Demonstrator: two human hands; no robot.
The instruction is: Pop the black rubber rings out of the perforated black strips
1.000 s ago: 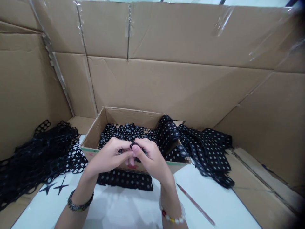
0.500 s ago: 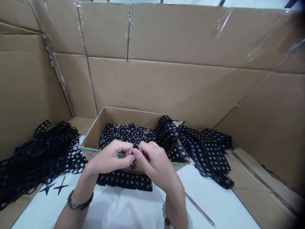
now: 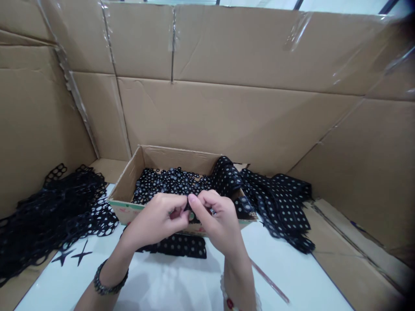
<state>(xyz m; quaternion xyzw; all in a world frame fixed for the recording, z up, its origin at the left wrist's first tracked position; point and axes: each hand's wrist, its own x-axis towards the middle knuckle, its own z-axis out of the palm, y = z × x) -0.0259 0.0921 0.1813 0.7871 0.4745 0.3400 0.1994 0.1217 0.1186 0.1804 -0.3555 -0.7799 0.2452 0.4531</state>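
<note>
My left hand (image 3: 162, 218) and my right hand (image 3: 215, 222) meet fingertip to fingertip over the front wall of a cardboard box (image 3: 125, 209). Both are closed in a pinch around a small black piece (image 3: 187, 205), mostly hidden by the fingers. Inside the box lie many small black rings and discs (image 3: 168, 181). A black sheet with pale round dots (image 3: 225, 172) is draped over the box's right side. Below my hands, another dotted black strip (image 3: 186, 246) lies along the front of the box, partly covered by my left forearm.
A heap of black sheet full of round holes (image 3: 55, 211) lies at the left, beside star-shaped black scraps (image 3: 82, 254). More dotted black sheets (image 3: 283, 207) spread at the right. A thin reddish stick (image 3: 270, 283) rests on the white table (image 3: 162, 285). Cardboard walls (image 3: 227, 116) surround it.
Both hands have shifted slightly right, still pinched together. The dark loop that hung below the fingertips is now mostly hidden. The view has shifted slightly.
</note>
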